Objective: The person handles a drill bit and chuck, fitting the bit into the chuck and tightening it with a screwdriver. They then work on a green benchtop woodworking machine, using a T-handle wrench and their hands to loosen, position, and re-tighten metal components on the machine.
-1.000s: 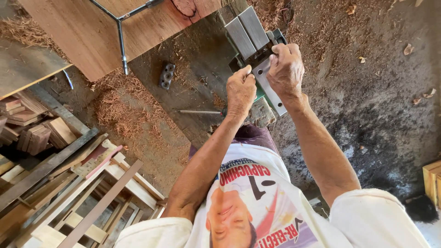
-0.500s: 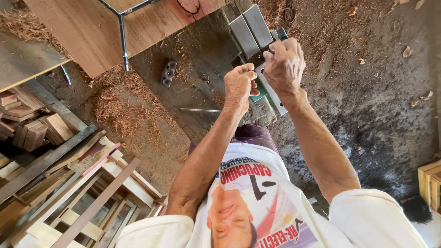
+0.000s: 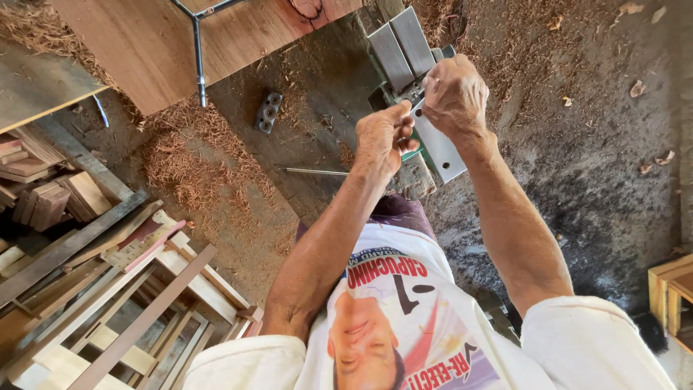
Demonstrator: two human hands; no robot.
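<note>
My left hand (image 3: 382, 137) and my right hand (image 3: 451, 94) are raised close together above a green machine (image 3: 404, 90) with grey metal tables (image 3: 401, 47). Between their fingertips is a small grey metal piece (image 3: 417, 110). My right hand's fingers are curled around it. My left thumb and fingers pinch at its near end. What the piece is cannot be made out. Below the hands a flat grey metal plate (image 3: 442, 150) of the machine shows. My white printed shirt (image 3: 404, 318) fills the bottom of the view.
A reddish wooden board (image 3: 144, 50) with a metal tube frame (image 3: 197, 50) lies at top left. On the dirt floor are wood shavings (image 3: 188, 159), a dark metal block with holes (image 3: 267, 112) and a thin rod (image 3: 314, 172). Stacked timber (image 3: 86, 274) is left, a wooden crate (image 3: 671, 289) right.
Both hands have stayed together over the machine. My left hand has drawn nearer to the right hand, and the fingers have shifted on the small metal piece.
</note>
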